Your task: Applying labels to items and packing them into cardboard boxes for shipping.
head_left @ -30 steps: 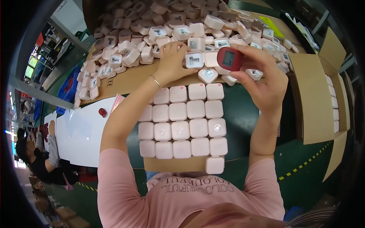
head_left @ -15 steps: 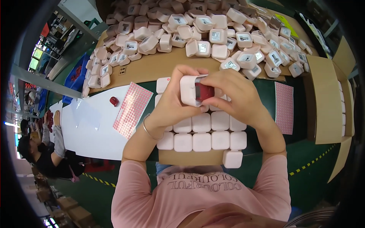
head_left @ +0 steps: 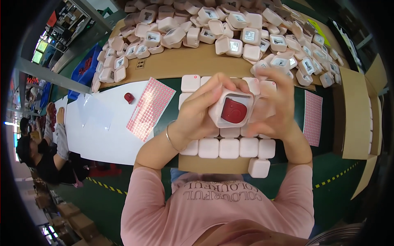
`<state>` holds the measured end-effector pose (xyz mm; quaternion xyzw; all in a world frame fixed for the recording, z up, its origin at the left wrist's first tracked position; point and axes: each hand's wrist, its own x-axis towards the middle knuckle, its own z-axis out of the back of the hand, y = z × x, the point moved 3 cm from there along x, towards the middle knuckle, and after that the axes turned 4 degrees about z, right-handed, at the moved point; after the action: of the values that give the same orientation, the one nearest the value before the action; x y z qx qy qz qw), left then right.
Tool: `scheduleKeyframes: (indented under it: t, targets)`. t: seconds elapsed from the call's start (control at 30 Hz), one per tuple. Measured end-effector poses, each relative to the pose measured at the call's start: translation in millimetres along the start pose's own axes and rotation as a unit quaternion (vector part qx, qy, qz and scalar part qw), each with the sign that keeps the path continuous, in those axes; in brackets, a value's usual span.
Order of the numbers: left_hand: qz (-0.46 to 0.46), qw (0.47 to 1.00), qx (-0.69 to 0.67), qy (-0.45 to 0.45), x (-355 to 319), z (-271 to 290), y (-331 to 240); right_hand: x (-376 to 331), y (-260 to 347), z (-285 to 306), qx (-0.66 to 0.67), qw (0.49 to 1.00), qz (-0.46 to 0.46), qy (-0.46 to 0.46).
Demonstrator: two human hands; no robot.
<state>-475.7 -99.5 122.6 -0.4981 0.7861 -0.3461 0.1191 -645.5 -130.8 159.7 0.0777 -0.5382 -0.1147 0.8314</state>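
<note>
Hands [head_left: 201, 110] [head_left: 277, 108], grip around pink case [head_left: 230, 107], red device [head_left: 234, 111] inside

- Open case [head_left: 230, 110] held between left hand [head_left: 201, 112] and right hand [head_left: 276, 108], above rows of closed cases [head_left: 230, 147].
- Heap of open cases [head_left: 230, 28] beyond; sticker sheet [head_left: 151, 108] left.

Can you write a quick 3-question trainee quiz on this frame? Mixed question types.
1. True or false: the small pink case held in both hands is open, with a dark red part inside.
2. Which wrist wears the thin bangle? A) left B) right C) neither
3. Fill in: the closed pink cases under the hands sit in a ____ on a cardboard sheet.

Key: 1 true. 2 A: it is by the left hand; the right hand wrist is bare. 3 grid.
</note>
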Motion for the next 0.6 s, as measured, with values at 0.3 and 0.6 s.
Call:
scheduleKeyframes:
  t: [0.3,0.6]
  targets:
    - [-0.25,0.81,0.529,-0.033,-12.7,-25.0,-24.4,-25.9,-5.2,-10.9,0.356,0.874,-0.314,0.104]
    - [-0.368,0.571,0.733,0.017,-30.3,-36.0,-6.7,-43.7,30.7,-15.6,0.405,0.811,-0.406,0.113]
